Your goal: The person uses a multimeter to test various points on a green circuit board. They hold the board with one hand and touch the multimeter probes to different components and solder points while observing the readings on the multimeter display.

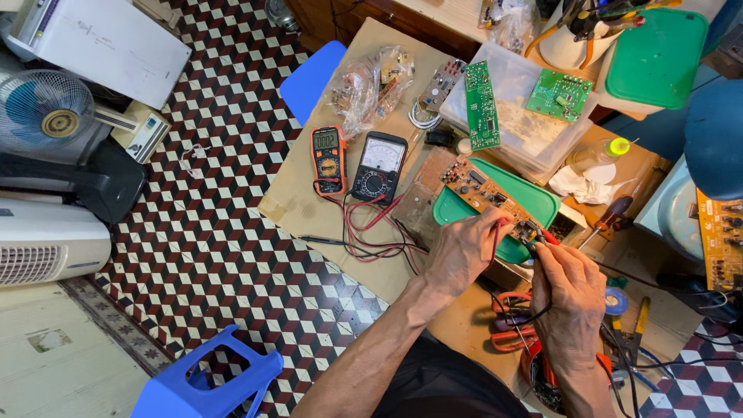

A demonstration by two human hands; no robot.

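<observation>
The left hand [464, 251] and right hand [569, 298] met over a brown circuit board [486, 193] lying on a green lid [534, 197] near the middle of the tabletop [309, 201]. Left fingers were pinched together on a red probe [496, 236]; right fingers were closed around a black probe [534, 246], both tips touching the board's near end. To the left lay an orange multimeter [328, 159] and a black analog meter [378, 166].
</observation>
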